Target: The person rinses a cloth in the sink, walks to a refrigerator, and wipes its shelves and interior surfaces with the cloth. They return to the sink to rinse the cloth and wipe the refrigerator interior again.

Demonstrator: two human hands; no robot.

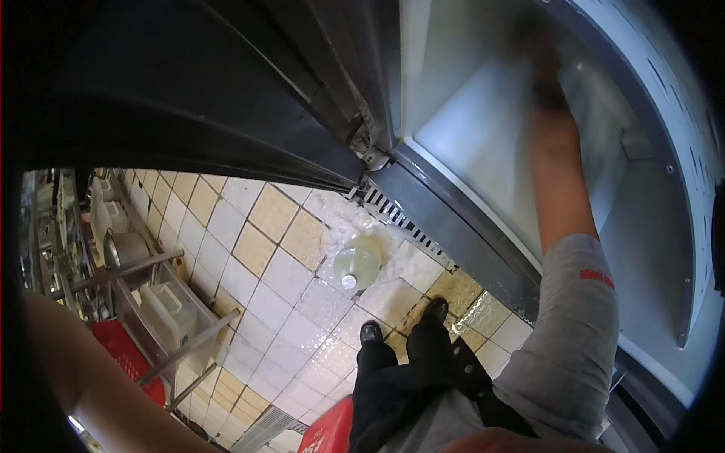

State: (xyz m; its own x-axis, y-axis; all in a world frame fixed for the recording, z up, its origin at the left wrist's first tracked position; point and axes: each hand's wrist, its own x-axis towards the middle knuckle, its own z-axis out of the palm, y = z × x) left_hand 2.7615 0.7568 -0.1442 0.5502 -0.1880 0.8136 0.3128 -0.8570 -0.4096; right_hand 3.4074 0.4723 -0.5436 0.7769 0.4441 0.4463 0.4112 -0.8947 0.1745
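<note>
My right arm, in a grey sleeve, reaches up into a white-walled cabinet [476, 128] with a dark frame. At its end my right hand [536, 45] is dark and smeared by motion near the inner wall, so its fingers and anything in them cannot be made out. Only the forearm of my left arm shows, at the lower left; the left hand is out of the frame. On the wet tiled floor [283, 302] stands a clear jug [357, 260] of pale yellowish liquid with a white cap, foam around it.
A dark open door [189, 98] spans the upper left. Along the left side is a metal rack [189, 332] with a clear plastic container [170, 309], a metal pot [127, 248] and a red basket [124, 351]. A red object [332, 426] is beside my legs. A floor vent lies below the cabinet.
</note>
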